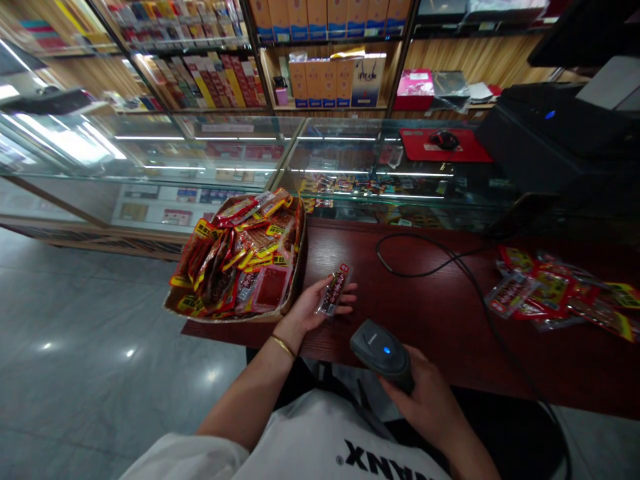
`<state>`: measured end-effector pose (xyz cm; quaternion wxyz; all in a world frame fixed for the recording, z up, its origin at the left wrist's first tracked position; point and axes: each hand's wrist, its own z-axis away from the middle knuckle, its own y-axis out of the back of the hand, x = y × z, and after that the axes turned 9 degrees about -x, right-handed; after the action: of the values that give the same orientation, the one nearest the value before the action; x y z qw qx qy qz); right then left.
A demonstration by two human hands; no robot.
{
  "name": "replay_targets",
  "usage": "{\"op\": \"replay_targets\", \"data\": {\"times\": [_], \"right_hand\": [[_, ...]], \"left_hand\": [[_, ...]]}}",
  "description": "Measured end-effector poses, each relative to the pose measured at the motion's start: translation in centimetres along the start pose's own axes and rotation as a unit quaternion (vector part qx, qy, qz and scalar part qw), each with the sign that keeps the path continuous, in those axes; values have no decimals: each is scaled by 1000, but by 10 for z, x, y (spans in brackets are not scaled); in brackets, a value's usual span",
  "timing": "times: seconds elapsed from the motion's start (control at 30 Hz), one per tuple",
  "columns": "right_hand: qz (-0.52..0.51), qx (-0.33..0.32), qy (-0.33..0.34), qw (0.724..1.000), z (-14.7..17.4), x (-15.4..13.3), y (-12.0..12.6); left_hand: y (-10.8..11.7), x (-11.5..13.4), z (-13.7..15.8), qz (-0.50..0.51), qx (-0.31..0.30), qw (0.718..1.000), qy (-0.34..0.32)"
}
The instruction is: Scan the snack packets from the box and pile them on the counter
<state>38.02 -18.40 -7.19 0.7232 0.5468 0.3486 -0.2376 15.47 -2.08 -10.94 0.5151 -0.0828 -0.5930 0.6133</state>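
Note:
My left hand (313, 307) is palm up over the dark wooden counter, with a small clear-and-red snack packet (333, 291) lying across the palm under my thumb. In my right hand (423, 393) is a dark grey barcode scanner (381, 353) with a blue light on top, its head turned toward the packet. A cardboard box (299, 267) heaped with red and yellow snack packets (255, 247) stands just left of my left hand. On the right of the counter lies a loose pile of similar packets (550, 287).
A black cable (460, 260) loops over the counter (350, 240) at right. Behind stands a glass display case (225, 153) bearing a red mouse pad (415, 147), a mouse (444, 139) and a black machine (545, 133). Shelves of boxed goods (325, 83) line the back.

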Motion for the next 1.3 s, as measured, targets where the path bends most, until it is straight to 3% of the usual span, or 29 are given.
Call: {"op": "replay_targets", "data": {"times": [0.4,0.63,0.77,0.87,1.0,1.1,1.2,1.3], "right_hand": [[23,12,20,999,2,-2,9],[-18,87,-6,996,13,0,14],[-30,150,-20,988,28,10,19],[-32,174,-31,984,43,20,21],[-32,181,-48,982,57,30,21],[-26,198,-49,979,58,29,21],[-32,202,-36,978,55,26,20],[-37,186,-22,982,51,29,14]], "left_hand": [[1,1,-1,-8,10,1000,10],[-14,-7,-14,-15,67,997,-22],[-40,-24,-54,-88,65,994,11],[-76,-39,-107,-121,19,990,67],[-132,-56,-188,-122,-90,981,125],[-156,-65,-224,-196,-93,964,156],[-149,-67,-217,-248,-37,959,129],[-121,-54,-164,-268,18,961,64]]}}
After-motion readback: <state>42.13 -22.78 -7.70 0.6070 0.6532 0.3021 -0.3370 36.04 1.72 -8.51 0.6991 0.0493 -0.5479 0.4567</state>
